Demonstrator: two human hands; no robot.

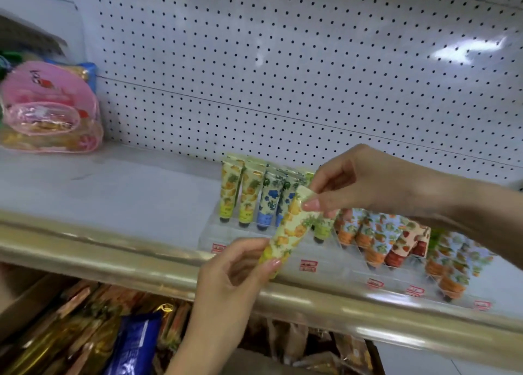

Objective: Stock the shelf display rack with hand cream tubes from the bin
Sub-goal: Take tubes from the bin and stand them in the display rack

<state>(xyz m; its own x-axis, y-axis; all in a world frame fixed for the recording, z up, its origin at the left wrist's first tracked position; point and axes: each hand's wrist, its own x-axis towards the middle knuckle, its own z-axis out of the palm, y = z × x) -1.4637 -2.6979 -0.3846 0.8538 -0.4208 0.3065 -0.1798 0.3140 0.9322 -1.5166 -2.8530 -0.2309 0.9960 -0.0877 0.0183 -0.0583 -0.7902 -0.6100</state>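
Tube [291, 230]: yellow, fruit print; tilted, held in the air before the rack [331, 254], above the shelf [113, 187] edge.
Left hand [226, 284]: fingers [272, 263] pinching the lower end.
Right hand [356, 185]: fingers pinching the upper end.
Stocked tubes [247, 199]: upright in rows, caps down.

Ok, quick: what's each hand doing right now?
Left hand: pinching the lower end of the yellow hand cream tube.
Right hand: pinching the upper end of the same tube.
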